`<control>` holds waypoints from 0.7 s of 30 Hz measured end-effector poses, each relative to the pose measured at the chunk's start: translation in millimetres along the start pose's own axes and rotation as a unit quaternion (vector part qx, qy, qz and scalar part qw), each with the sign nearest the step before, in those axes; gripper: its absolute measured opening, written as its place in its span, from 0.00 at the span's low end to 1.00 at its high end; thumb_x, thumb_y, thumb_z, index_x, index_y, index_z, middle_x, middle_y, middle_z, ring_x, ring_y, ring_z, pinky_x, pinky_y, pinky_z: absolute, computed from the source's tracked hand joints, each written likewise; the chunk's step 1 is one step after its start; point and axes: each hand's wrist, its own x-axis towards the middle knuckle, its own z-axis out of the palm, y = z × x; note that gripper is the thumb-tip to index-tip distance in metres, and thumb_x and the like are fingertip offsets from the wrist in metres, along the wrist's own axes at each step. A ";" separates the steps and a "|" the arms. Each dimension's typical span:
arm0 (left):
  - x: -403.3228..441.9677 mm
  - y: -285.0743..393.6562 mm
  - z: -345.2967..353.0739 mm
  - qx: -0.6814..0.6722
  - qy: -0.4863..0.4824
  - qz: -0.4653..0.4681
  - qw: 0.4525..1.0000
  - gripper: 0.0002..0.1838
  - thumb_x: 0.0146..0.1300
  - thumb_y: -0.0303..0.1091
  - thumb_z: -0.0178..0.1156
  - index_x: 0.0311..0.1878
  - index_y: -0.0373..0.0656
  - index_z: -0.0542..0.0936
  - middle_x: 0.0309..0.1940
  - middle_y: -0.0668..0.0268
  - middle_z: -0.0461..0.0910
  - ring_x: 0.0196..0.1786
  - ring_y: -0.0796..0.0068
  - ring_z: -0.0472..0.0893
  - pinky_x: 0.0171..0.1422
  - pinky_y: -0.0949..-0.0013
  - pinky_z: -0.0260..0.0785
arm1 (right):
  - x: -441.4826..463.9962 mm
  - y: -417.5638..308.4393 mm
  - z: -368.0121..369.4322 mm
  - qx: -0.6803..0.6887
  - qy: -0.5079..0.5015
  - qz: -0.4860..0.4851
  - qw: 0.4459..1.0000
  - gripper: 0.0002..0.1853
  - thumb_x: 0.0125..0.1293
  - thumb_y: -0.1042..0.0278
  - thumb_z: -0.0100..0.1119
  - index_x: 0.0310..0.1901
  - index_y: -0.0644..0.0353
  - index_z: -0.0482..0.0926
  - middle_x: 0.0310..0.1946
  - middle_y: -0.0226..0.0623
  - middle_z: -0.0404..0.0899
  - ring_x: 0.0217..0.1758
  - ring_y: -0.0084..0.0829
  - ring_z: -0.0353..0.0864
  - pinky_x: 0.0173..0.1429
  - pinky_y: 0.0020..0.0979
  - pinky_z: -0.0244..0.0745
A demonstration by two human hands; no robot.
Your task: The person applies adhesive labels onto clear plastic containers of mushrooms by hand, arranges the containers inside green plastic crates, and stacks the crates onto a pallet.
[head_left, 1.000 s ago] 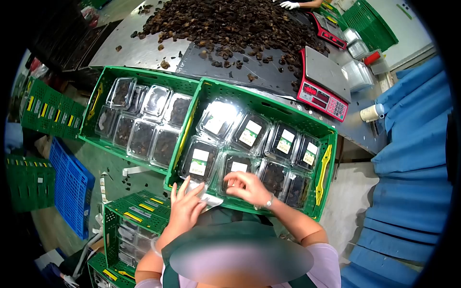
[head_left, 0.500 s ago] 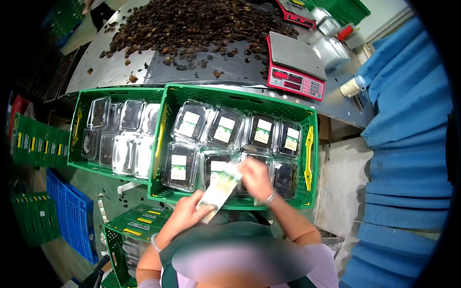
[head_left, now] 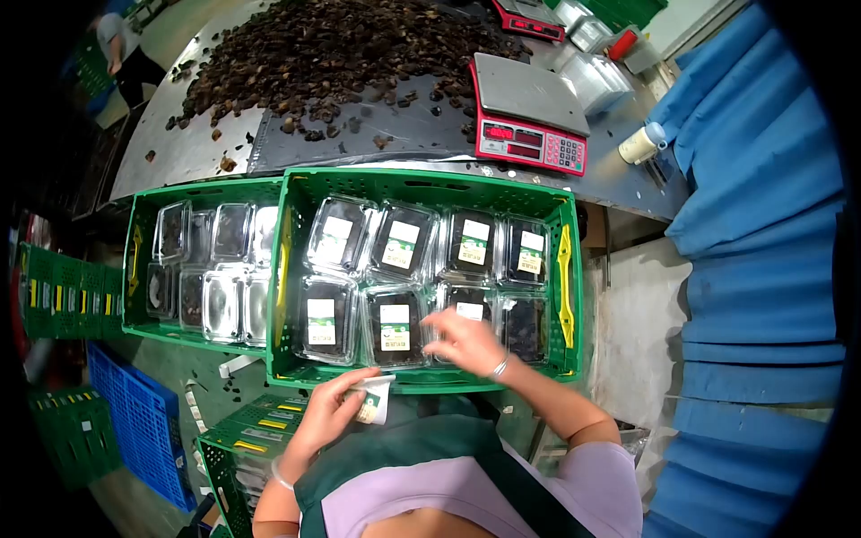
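Observation:
My left hand (head_left: 334, 414), at the front edge of the crate, is closed on a folded strip of white and green labels (head_left: 375, 400). My right hand (head_left: 468, 344) is over the front row of clear plastic boxes, its thumb and forefinger apart with nothing visible between them. Left of its fingertips lies a box of dark dried pieces (head_left: 395, 348) with a label on its lid. Beneath the hand, another labelled box (head_left: 468, 298) is partly hidden. The front-right box (head_left: 524, 330) shows no large label. All these boxes sit in a green crate (head_left: 430, 183).
A second green crate (head_left: 202, 191) with clear boxes adjoins on the left. Behind, a metal table (head_left: 314, 154) bears a heap of dark dried pieces (head_left: 350, 54), red scales (head_left: 529, 108) and a cup (head_left: 642, 143). Blue curtain (head_left: 753, 251) hangs right. A person (head_left: 126, 54) stands far left.
The label strip, stretched between both hands before, now hangs folded in my left hand, which has moved down and left. My right hand has come away from it, lower and slightly left.

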 end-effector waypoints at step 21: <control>-38.8 5.7 -101.7 -0.068 0.034 0.078 0.994 0.17 0.59 0.30 0.59 0.52 0.35 0.74 0.52 0.63 0.75 0.46 0.71 0.78 0.51 0.71 0.70 | -43.7 174.3 -70.4 -0.449 0.004 0.300 0.842 0.39 0.32 0.50 0.77 0.46 0.58 0.68 0.39 0.47 0.77 0.38 0.48 0.79 0.38 0.41 0.75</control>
